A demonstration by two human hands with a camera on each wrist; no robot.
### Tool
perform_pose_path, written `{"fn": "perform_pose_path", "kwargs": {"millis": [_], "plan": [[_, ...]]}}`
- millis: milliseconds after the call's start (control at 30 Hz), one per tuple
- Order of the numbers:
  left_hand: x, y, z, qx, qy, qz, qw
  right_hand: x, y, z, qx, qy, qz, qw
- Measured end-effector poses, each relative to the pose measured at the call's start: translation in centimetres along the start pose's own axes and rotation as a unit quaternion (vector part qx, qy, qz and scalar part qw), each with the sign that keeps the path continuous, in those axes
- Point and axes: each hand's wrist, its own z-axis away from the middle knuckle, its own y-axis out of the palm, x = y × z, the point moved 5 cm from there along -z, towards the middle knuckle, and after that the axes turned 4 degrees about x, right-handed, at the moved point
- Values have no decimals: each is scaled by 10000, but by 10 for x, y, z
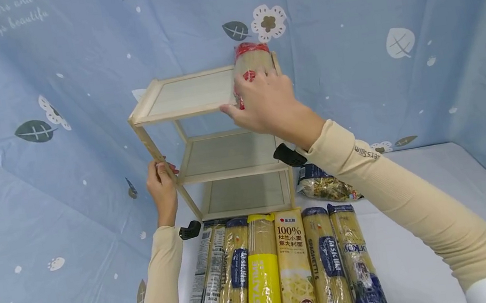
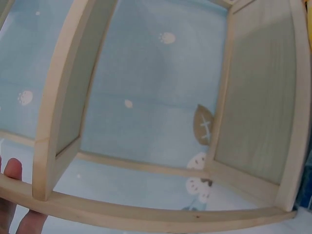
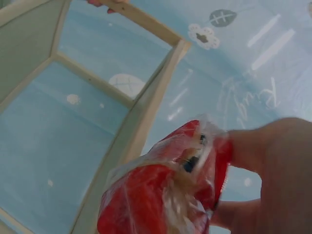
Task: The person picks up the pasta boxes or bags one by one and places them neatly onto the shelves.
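A small three-tier wooden shelf rack [image 1: 192, 93] stands upright before the curtain. My left hand [image 1: 162, 187] grips its left front post, close to the middle tier; in the left wrist view fingers [image 2: 13, 168] wrap that post [image 2: 126, 219]. At the right end of the top tier, my right hand [image 1: 270, 100] holds a clear pack of spaghetti [image 1: 252, 58] with red ends. The hand covers the pack's near part. From the right wrist, the crinkled red end of the pack [image 3: 141, 200] shows close up, beside the thumb and fingers. Both lower tiers hold nothing.
Several long pasta packs lie side by side in front of the rack, among them a yellow pack [image 1: 263, 284] and a cream pack [image 1: 294, 269]. A bag of short pasta [image 1: 326, 189] lies right of the rack on the white table [image 1: 406, 232]. Behind hangs a blue patterned curtain [image 1: 354, 77].
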Motion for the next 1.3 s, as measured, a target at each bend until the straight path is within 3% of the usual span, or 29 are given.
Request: {"fn": "perform_pose_path", "kwargs": {"millis": [333, 567, 833, 1300], "plan": [[-1, -3, 2, 5, -17, -61, 10000, -13, -2, 31, -454, -339, -905, 9943], [2, -3, 0, 27, -76, 32, 10000, -18, -4, 55, -900, -777, -1003, 9878], [34, -2, -2, -70, -134, 32, 9999, -33, 2, 86, -1199, -1026, -1200, 9801], [39, -2, -6, -67, -220, 86, 9997, -56, 28, 126, -1294, -1172, -1355, 9753]]}}
